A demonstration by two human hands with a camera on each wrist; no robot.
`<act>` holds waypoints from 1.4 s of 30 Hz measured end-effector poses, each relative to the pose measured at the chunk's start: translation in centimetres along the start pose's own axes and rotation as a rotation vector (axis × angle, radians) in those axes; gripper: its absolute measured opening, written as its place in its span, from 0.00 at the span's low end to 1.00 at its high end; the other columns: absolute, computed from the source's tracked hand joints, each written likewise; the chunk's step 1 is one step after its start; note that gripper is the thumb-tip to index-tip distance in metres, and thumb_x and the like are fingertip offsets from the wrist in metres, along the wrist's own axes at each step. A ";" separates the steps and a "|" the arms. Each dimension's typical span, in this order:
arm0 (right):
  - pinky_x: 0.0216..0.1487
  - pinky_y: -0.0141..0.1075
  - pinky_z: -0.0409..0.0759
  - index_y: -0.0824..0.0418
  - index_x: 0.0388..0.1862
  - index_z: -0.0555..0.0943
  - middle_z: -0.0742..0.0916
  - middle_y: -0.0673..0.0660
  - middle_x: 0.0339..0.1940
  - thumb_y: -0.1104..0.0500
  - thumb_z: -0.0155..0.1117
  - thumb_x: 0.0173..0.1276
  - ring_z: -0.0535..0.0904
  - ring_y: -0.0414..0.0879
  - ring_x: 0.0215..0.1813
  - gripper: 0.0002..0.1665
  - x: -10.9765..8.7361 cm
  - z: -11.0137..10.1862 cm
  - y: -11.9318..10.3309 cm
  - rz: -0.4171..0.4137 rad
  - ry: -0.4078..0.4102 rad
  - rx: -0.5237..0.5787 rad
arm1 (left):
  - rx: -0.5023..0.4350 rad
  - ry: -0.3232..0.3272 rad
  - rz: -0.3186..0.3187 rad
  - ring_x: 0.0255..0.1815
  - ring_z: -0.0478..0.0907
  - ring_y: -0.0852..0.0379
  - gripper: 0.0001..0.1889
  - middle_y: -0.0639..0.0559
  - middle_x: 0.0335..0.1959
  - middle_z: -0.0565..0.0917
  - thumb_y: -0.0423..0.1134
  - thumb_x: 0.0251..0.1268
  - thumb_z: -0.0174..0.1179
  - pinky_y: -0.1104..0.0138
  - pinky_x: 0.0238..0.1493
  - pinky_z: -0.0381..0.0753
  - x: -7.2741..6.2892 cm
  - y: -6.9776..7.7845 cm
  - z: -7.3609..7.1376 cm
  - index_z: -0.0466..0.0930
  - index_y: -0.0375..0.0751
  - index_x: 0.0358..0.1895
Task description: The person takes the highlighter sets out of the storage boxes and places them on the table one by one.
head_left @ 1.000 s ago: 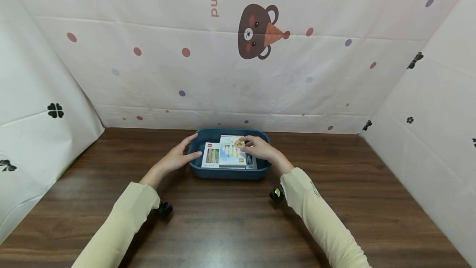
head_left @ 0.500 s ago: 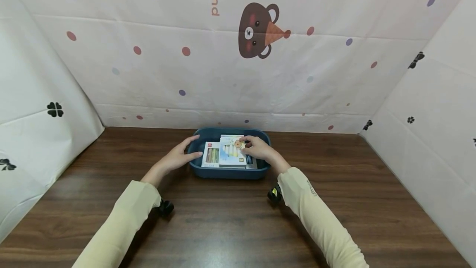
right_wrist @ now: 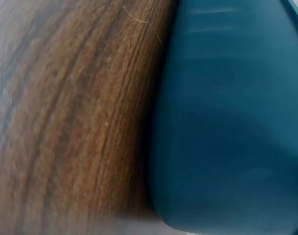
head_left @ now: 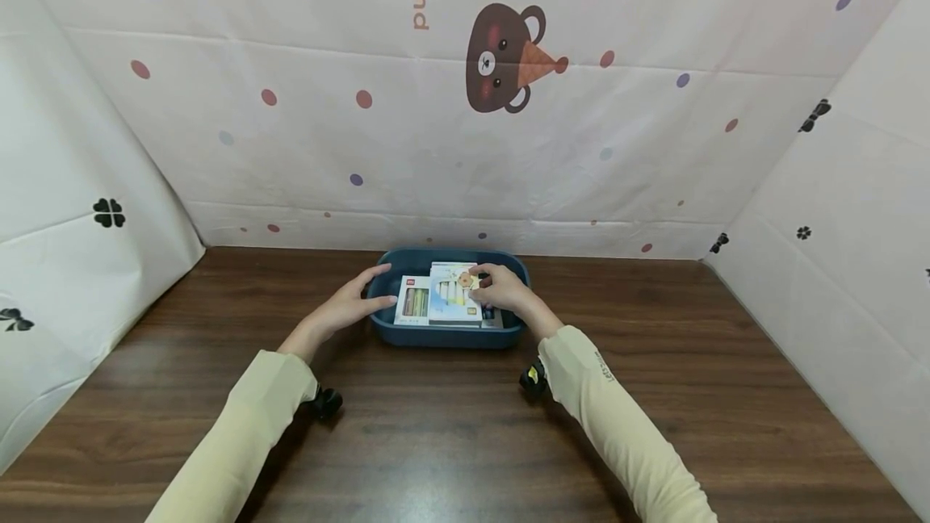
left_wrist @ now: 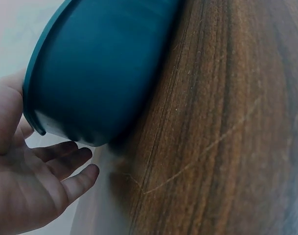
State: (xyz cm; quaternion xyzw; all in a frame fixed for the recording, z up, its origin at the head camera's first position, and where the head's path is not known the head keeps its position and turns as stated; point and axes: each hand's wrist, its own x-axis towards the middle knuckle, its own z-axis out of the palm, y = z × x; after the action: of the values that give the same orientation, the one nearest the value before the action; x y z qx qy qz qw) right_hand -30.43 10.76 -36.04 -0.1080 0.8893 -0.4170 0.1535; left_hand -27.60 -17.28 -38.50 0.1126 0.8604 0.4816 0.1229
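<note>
A dark blue plastic basin [head_left: 443,337] stands on the table near the back wall. My left hand [head_left: 341,309] spans its left end, thumb and forefinger reaching over the rim. In the left wrist view the other fingers hang relaxed outside the wall. Inside lie thin boxes: a white box [head_left: 415,301] showing a row of coloured sticks, and overlapping it a white and light-blue box [head_left: 452,305] with pale sticks on its front. My right hand [head_left: 504,290] holds this upper box by its right side with thumb and fingers. Another item [head_left: 492,318] is partly hidden beneath.
The brown wood-grain table [head_left: 436,434] extends in front and to both sides. A white printed curtain [head_left: 407,144] hangs close behind the basin, with white side sheets [head_left: 58,265] at left and right. A black wrist camera [head_left: 534,378] sits under the right sleeve.
Both hands keep their places at the basin and the box. The right forearm has shifted slightly left; the boxes show hardly any movement.
</note>
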 end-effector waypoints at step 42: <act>0.28 0.30 0.69 0.61 0.57 0.75 0.80 0.58 0.43 0.68 0.56 0.60 0.70 0.40 0.25 0.24 -0.3 -0.6 -0.1 0.090 -0.034 0.331 | -0.048 0.026 0.000 0.70 0.41 0.36 0.37 0.40 0.72 0.46 0.47 0.63 0.55 0.37 0.61 0.46 0.0 -0.4 0.5 0.47 0.49 0.71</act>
State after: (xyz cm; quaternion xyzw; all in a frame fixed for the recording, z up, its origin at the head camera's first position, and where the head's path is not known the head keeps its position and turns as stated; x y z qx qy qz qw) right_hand -30.35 11.20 -35.55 -0.0485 0.8097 -0.5487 0.2026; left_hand -27.48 -17.02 -39.09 0.1033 0.8501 0.5036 0.1144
